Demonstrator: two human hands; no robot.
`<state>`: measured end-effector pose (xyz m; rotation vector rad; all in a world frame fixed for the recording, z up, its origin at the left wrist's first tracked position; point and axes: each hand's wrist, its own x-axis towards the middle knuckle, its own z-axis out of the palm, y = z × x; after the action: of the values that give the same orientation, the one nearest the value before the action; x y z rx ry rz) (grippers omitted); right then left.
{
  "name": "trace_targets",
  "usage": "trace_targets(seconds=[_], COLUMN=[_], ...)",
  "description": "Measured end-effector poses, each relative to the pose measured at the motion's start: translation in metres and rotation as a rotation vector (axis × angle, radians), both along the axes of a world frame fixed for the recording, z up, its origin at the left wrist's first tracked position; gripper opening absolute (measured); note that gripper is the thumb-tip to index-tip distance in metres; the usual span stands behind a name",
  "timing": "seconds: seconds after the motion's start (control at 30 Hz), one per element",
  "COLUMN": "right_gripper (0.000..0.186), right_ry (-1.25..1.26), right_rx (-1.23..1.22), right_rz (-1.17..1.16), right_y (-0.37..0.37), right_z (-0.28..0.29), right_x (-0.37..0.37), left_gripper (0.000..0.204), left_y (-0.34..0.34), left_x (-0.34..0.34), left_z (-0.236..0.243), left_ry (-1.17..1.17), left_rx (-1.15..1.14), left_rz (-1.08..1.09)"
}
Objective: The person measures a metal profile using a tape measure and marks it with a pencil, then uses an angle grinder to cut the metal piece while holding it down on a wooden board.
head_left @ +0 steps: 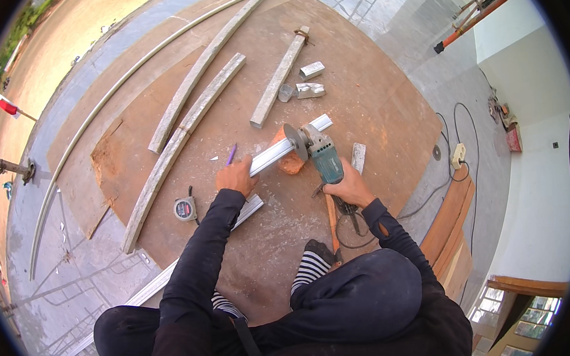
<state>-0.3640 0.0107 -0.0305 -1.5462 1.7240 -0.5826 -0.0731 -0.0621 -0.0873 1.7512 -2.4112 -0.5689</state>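
Observation:
My left hand [235, 177] is closed around the near end of a white ribbed metal profile [272, 156]. An orange brick-like block [291, 164] props the profile up from below. In my right hand [353, 187] is a green angle grinder [327, 161], gripped by its body. Its round cutting disc [295, 142] stands upright at the profile, toward the far end; whether it spins or cuts in cannot be told. A second long white profile [153, 284] runs under my left forearm. Beside my left hand lies a purple pen [232, 154].
A tape measure [185, 209] lies left of my forearm. Long metal tubes [185, 142] and short offcuts [310, 90] lie on the brown board [357, 76]. An orange-handled tool [333, 222] is near my foot. Right are a socket block [458, 156], cables, a loose disc [436, 152] and wooden planks [452, 223].

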Motion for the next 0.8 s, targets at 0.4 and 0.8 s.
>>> trace_targets(seconds=[0.4, 0.8], right_gripper=[0.068, 0.069], right_ry=[0.013, 0.005], right_rx=[-0.027, -0.022], right_rz=[0.017, 0.010], right_y=[-0.008, -0.001], right_z=[-0.002, -0.004], right_x=[0.004, -0.001], left_gripper=[0.037, 0.045], left_y=[0.000, -0.017], left_x=[0.001, 0.006], left_z=[-0.001, 0.013], left_ry=[0.030, -0.007], left_rx=[0.023, 0.228], left_rz=[0.003, -0.034])
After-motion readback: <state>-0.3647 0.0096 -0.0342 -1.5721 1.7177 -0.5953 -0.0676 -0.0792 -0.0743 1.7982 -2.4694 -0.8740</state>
